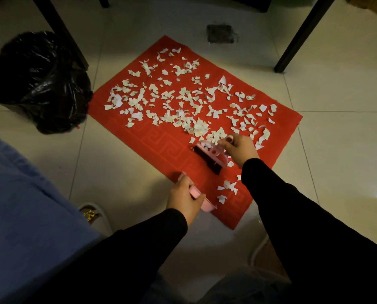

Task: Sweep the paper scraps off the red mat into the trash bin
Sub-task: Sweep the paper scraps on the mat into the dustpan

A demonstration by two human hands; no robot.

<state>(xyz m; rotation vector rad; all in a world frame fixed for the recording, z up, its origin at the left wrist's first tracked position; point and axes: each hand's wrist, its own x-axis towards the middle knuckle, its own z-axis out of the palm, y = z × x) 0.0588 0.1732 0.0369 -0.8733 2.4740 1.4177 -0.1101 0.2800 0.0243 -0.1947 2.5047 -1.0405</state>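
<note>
Looking down, we have the red mat [139, 137] spread over the tiled floor [336, 128] at centre, and the trash bin [38, 82], lined with a black bag, sits at ten o'clock, just off the mat's corner. Paper scraps [183, 102] cover the far half of the mat, from nine o'clock across to three: pale, torn, curled at the edges, thickest near the middle, with a small stray cluster at five o'clock by the near edge.

Our right hand [240, 150] has its fingers curled round the pink handle of the brush [207, 156], dark bristles down on the mat just beside the nearest heap. Our left hand [185, 198] grips the pink dustpan [202, 200] at six o'clock, right at the mat's near edge.

Now the risk, as we judge it: these scraps look feather-light, so a brisk stroke could flick them off onto the floor instead of into the pan. The dustpan sits well apart from the brush, so a gap at its lip might let pieces slide under. And the stray cluster lies beside the pan, easily missed.
</note>
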